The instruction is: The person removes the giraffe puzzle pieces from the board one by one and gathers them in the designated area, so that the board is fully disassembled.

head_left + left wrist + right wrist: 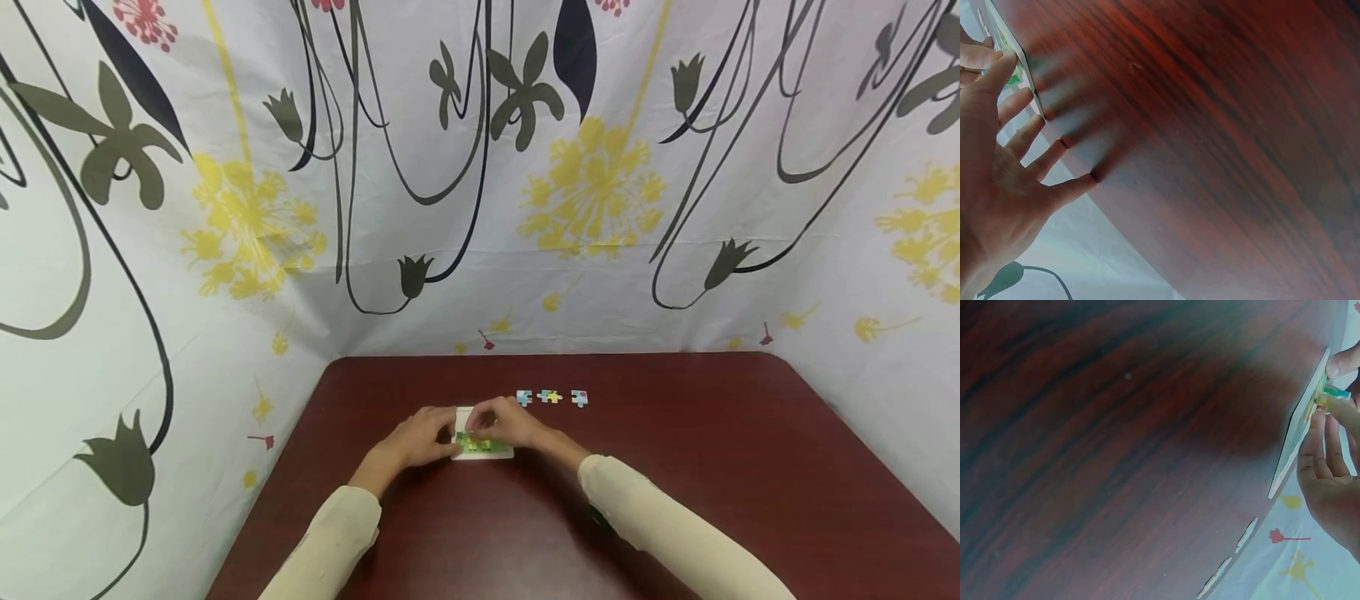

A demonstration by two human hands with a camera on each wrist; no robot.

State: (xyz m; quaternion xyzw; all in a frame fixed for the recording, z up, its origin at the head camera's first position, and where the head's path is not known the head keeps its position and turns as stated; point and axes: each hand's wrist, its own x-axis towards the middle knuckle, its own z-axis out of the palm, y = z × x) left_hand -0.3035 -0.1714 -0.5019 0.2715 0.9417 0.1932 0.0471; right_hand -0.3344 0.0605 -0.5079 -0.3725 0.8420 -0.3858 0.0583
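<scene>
A small jigsaw puzzle board [483, 456] with a white frame and a green and yellow picture lies on the table. My left hand [422, 435] is at its left side, fingers spread and fairly straight. In the left wrist view, the thumb [999, 70] touches the board's edge and the outer fingertips meet the tabletop. Over the board, my right hand [507, 421] pinches a puzzle piece [1336, 392] between thumb and fingers. This piece shows blue, green and yellow and is tilted up from the board. The hand covers part of the picture in the head view.
Three loose puzzle pieces lie in a row beyond the right hand: a light blue one [524, 397], a yellow and white one [551, 397] and a blue one with red [580, 398]. The dark red wooden table [675, 467] has a patterned cloth [465, 208] behind it.
</scene>
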